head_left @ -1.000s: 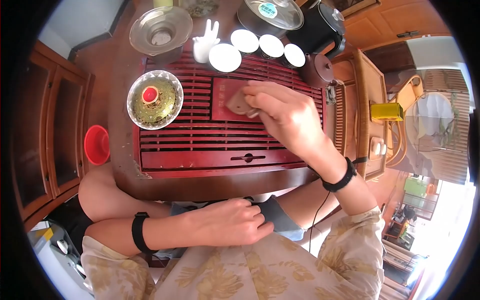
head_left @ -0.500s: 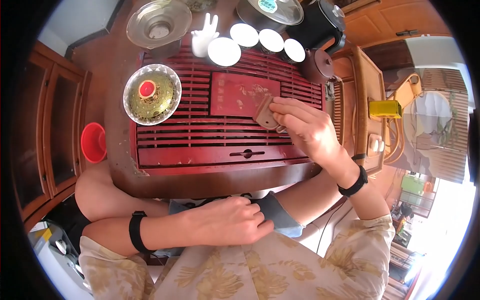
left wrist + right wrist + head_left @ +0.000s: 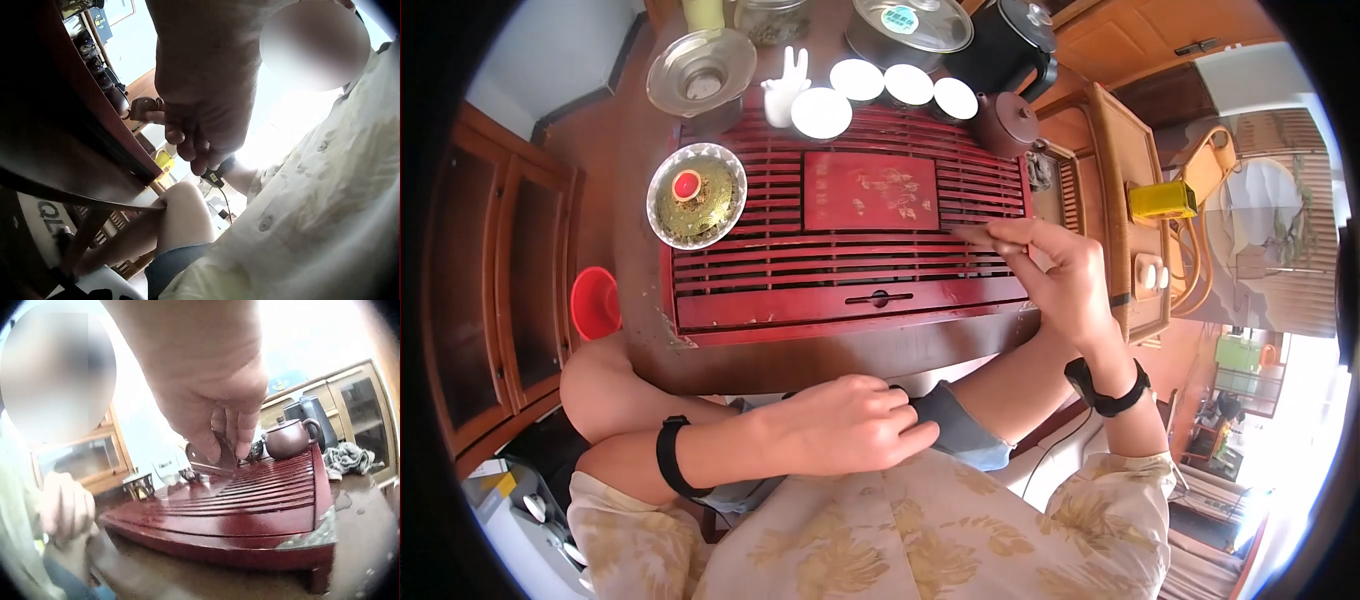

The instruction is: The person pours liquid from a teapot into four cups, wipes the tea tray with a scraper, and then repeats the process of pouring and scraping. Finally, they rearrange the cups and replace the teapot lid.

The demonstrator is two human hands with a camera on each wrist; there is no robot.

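Note:
My right hand (image 3: pixel 1068 272) pinches a thin brown piece (image 3: pixel 977 236) between thumb and fingers over the right part of the red slatted tray (image 3: pixel 840 300). In the right wrist view the brown piece (image 3: pixel 226 450) hangs below the fingertips, close to the slats; whether it touches them I cannot tell. The tray's red centre panel (image 3: pixel 870 190), with gold markings, lies left of this hand. Held before the body above the lap, my left hand (image 3: pixel 850 425) has its fingers loosely curled and holds nothing; the left wrist view shows its hanging fingers from below.
Several white-topped cups (image 3: pixel 821 113), a white hand figure (image 3: pixel 784 90) and a brown teapot (image 3: pixel 1006 124) line the tray's back. A lidded bowl (image 3: pixel 697 196) stands at its left. Behind are a glass bowl (image 3: pixel 700 75), a pot (image 3: pixel 910 22) and a black kettle (image 3: pixel 1012 45).
My right hand has moved right with the brown piece, off the centre panel, and the piece now shows edge-on. The head view has shifted slightly. My left hand stays about the same.

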